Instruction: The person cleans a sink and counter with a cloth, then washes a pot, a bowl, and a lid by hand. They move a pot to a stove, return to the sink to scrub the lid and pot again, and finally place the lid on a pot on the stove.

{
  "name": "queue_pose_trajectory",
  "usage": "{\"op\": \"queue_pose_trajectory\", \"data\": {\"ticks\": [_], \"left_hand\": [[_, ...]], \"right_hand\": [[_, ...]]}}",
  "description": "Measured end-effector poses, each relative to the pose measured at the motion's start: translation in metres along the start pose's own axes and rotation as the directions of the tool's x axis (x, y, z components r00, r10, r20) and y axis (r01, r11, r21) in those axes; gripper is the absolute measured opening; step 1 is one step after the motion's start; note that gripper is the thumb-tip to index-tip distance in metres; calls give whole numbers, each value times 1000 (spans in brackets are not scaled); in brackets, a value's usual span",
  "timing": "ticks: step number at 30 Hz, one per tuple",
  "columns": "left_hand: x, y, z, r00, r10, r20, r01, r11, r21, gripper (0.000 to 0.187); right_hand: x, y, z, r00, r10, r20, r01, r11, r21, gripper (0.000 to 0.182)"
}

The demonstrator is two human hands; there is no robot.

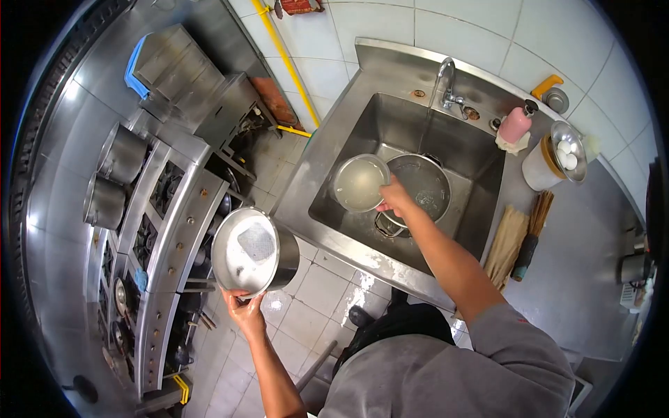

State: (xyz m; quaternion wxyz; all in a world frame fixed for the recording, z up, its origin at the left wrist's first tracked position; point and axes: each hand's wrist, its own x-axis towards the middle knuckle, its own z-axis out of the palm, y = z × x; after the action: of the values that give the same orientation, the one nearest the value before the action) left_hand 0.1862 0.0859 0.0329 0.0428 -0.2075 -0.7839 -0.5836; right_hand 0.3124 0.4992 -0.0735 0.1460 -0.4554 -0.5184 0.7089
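Observation:
My left hand [245,310] grips the lower rim of a deep metal pot [287,259], held tilted beside the sink's left front corner. White suds and a grey mesh-like patch show inside that pot. Over the sink [334,240], my right hand [396,198] is closed on the rim of a round bowl [361,182] that looks full of cloudy liquid. Just to the right of the bowl, and partly covered by it and my forearm, a larger two-handled pot [425,182] stands in the basin with water in it. A thin stream falls from the faucet [448,76] toward this pot.
On the right counter are a pink soap bottle [516,125], a crock [540,167] topped by a bowl of eggs [568,155], a bundle of sticks [535,233] and a tan cloth [509,244]. A stove [167,237] with pots lines the left. The tiled floor [306,313] looks wet.

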Motion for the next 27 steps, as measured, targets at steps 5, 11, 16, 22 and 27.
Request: {"op": "queue_pose_trajectory", "data": {"ticks": [5, 11, 16, 22, 27], "left_hand": [[-2, -2, -11, 998, 56, -11, -56, 997, -54, 38], [-1, -25, -23, 1000, -17, 26, 20, 993, -117, 36], [2, -21, -12, 996, -75, 54, 82, 985, -151, 39], [13, -16, 16, 994, -2, 111, 11, 997, -80, 33], [22, -8, 54, 983, 71, 172, -50, 991, -125, 34]], "right_hand": [[-17, 12, -13, 995, 21, 102, -14, 998, -62, 59], [-82, 22, -75, 993, -49, 107, 90, 904, -418, 72], [-137, 30, -146, 997, 11, 80, 48, 715, -697, 76], [-149, 13, -216, 951, -182, 252, 274, 111, -955, 72], [-100, -34, -255, 775, -614, 152, 247, 72, -966, 69]]}}
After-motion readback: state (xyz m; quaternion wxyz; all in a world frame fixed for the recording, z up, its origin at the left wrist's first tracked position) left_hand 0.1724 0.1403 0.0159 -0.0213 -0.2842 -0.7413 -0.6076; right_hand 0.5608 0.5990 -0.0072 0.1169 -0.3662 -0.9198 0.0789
